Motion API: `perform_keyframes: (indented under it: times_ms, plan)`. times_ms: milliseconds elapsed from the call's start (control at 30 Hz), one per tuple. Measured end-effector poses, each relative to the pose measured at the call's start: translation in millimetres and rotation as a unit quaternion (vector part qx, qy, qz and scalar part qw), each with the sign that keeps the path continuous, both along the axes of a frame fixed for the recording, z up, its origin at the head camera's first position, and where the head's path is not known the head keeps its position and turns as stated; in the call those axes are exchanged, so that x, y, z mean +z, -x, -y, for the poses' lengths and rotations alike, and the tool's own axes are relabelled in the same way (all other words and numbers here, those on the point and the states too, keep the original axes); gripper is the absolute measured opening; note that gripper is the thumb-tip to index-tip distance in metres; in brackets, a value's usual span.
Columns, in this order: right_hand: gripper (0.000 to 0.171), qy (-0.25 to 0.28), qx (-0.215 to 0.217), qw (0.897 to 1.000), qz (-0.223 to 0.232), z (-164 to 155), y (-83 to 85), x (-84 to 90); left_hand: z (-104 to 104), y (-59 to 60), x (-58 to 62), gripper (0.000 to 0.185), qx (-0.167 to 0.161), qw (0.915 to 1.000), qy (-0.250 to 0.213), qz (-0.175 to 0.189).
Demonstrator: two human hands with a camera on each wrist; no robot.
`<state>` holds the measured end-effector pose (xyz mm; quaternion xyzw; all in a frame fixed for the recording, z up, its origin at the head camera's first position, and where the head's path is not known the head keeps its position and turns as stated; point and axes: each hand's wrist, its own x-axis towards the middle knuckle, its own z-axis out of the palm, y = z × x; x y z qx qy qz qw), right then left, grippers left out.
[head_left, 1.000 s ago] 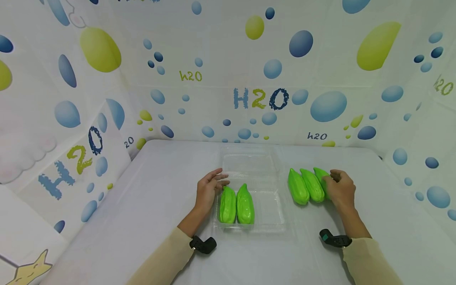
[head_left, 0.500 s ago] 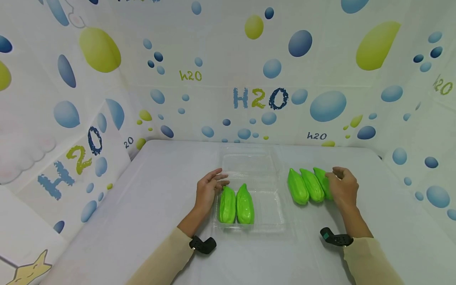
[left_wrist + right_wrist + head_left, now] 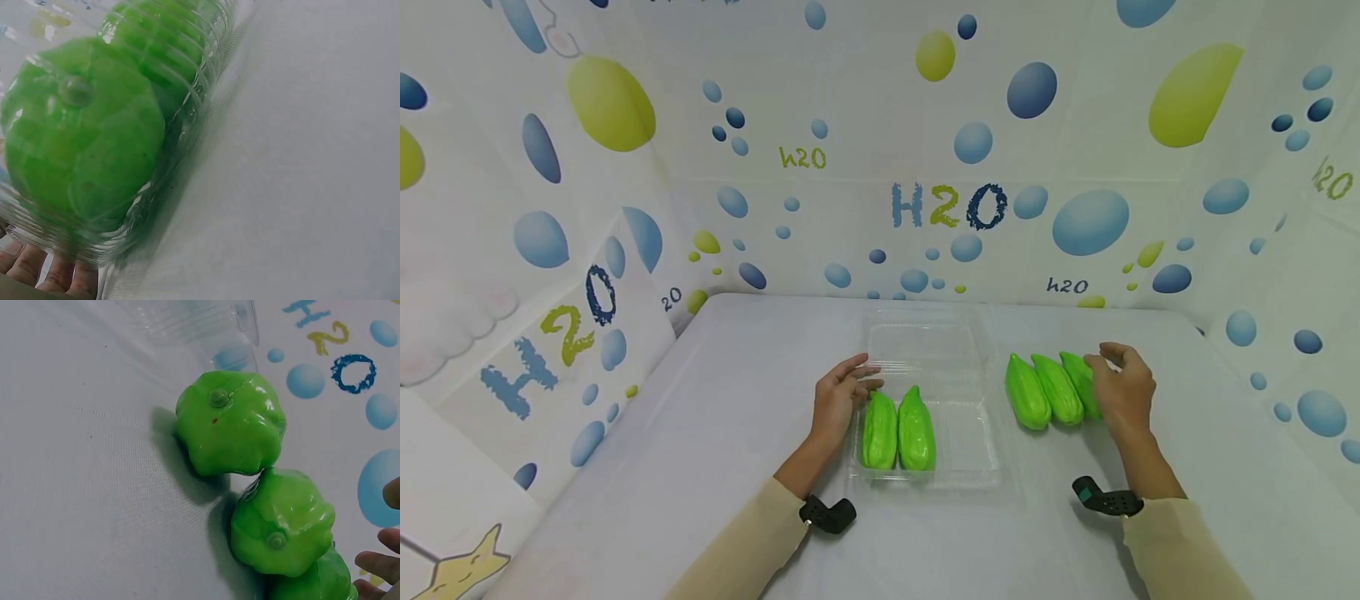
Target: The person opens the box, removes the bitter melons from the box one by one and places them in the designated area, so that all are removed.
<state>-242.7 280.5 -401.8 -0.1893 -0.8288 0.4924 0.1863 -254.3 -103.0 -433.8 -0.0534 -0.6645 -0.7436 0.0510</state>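
Note:
A clear plastic tray (image 3: 966, 437) lies mid-table with two green ridged gourds (image 3: 878, 431) (image 3: 916, 429) side by side in its left half. My left hand (image 3: 838, 396) rests with straight fingers against the tray's left rim; the left wrist view shows the gourds (image 3: 81, 137) through the tray wall (image 3: 187, 125) and fingertips (image 3: 37, 272) below. Three more green gourds (image 3: 1027, 393) (image 3: 1057, 389) (image 3: 1081, 379) lie in a row on the table to the right. My right hand (image 3: 1122, 387) is at the rightmost one, fingers loosely raised over it; its fingertips (image 3: 375, 565) show beside that gourd (image 3: 312, 584).
The tray's clear lid (image 3: 925, 342) lies open behind it. Bubble-printed "H2O" walls (image 3: 947, 208) close in the white table (image 3: 715, 400) at the back and both sides. A black strap (image 3: 827, 512) sits on each wrist.
My right hand's fingers have lifted and loosened over the rightmost gourd and the hand has shifted slightly away. The left hand and all gourds stay put.

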Motion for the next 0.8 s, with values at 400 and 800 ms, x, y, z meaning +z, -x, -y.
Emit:
perform_keyframes:
  times_ms: [400,800]
  plan:
    - [0.052,0.009,-0.003,1.000,-0.023,14.5,1.1,11.4,-0.2,-0.2,-0.1,0.049,0.006,1.0000,0.006,0.002]
    - [0.050,0.005,0.028,0.999,-0.036,28.1,-3.9,21.9,-0.8,-0.9,-0.6,0.048,0.005,1.0000,0.000,-0.002]
